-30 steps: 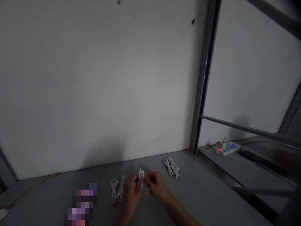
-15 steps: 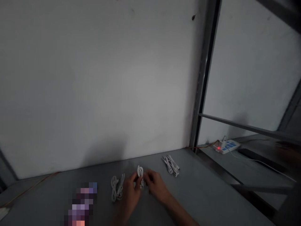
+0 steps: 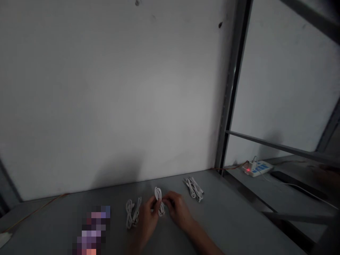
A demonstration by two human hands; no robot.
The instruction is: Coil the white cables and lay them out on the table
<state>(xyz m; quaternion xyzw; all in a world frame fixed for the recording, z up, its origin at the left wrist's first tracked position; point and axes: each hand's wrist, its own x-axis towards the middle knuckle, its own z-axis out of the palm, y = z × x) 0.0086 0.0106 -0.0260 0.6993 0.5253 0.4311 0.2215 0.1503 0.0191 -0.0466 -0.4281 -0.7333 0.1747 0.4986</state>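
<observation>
A bundled white cable (image 3: 157, 193) stands upright above the grey tabletop, its loops pinched at the middle. My left hand (image 3: 149, 215) is closed on it, thumb and fingers gripping from the left. From the right, my right hand (image 3: 178, 209) pinches at the bundle's side; the bit of cable between its fingertips is mostly hidden. Beside my left hand lie two more coiled white cables (image 3: 129, 213), the nearer one partly covered by it. Farther right on the tabletop rests another group of bundled white cables (image 3: 193, 188).
A pixelated, purplish object (image 3: 91, 230) lies at left on the grey table (image 3: 117, 241). A wall (image 3: 132, 106) rises behind. Past the metal post (image 3: 231, 88) at right are a power strip (image 3: 257, 168) with a red light and a dark elongated object (image 3: 297, 185).
The bundle in my left hand is turned slightly and shows more of its loops. My right fingertips have come in against its side. The view has shifted slightly.
</observation>
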